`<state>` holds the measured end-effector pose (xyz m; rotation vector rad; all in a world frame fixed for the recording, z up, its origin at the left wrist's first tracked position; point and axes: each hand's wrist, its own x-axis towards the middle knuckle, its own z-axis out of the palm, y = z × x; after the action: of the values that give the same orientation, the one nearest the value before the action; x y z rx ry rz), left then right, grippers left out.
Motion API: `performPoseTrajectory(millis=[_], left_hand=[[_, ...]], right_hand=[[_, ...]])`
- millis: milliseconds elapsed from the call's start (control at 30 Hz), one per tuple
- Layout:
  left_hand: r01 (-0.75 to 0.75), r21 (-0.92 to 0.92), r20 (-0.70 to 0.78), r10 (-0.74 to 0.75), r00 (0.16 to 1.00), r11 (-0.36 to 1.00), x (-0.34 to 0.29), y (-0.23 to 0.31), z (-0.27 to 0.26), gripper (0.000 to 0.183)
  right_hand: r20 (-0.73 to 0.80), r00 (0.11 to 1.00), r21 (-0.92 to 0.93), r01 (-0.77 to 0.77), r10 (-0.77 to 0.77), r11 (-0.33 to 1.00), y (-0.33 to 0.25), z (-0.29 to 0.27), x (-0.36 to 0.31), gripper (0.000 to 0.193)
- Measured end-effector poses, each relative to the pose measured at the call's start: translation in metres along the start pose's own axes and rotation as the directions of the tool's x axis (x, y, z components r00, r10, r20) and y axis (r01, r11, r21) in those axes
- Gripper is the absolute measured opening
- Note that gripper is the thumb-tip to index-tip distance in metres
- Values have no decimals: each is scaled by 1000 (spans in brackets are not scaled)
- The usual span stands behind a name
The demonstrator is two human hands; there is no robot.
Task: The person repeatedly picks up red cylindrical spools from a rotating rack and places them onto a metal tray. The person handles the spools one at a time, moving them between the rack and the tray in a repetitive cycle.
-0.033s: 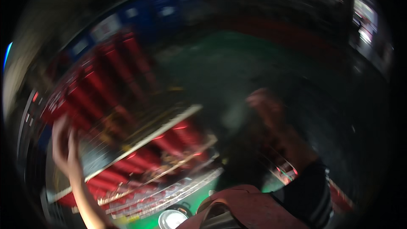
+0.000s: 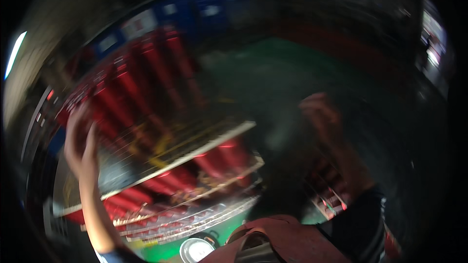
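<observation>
The whole picture is smeared by motion. My left hand (image 2: 80, 139) is raised at the left with its fingers up and spread, and it holds nothing. It sits in front of a long machine with rows of red cylinders (image 2: 141, 87). My right hand (image 2: 321, 114) is lifted at the right over the green floor (image 2: 292, 68), its dark sleeve (image 2: 360, 224) below it. It is too blurred to show its fingers, and I see nothing in it.
A pale bar (image 2: 195, 153) runs slantwise across the red machine, with more red cylinders (image 2: 219, 160) under it. A blue panel (image 2: 195, 7) lines the far side. A round white dial (image 2: 195, 251) and maroon cloth (image 2: 282, 236) are at the bottom edge.
</observation>
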<state>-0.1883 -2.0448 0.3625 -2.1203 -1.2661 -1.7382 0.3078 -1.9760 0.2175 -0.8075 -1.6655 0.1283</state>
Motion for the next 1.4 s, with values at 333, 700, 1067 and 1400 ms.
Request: performPoseTrajectory(millis=[333,700,1067,1400], left_hand=[[-25,745,345,-353,870,667,168,-78,25,62],[-51,904,198,-311,930,424,134,-135,74,68],[-78,750,137,-38,990,657,63,-78,71,65],[177,284,-357,-67,932,942,-103,13,-108,65]], right_hand=[[351,809,-212,559,-472,801,-37,227,323,34],[556,809,-145,318,-189,937,35,364,358,47],[155,866,7,481,-476,877,55,315,300,44],[116,993,694,-86,7,715,-93,214,161,40]])
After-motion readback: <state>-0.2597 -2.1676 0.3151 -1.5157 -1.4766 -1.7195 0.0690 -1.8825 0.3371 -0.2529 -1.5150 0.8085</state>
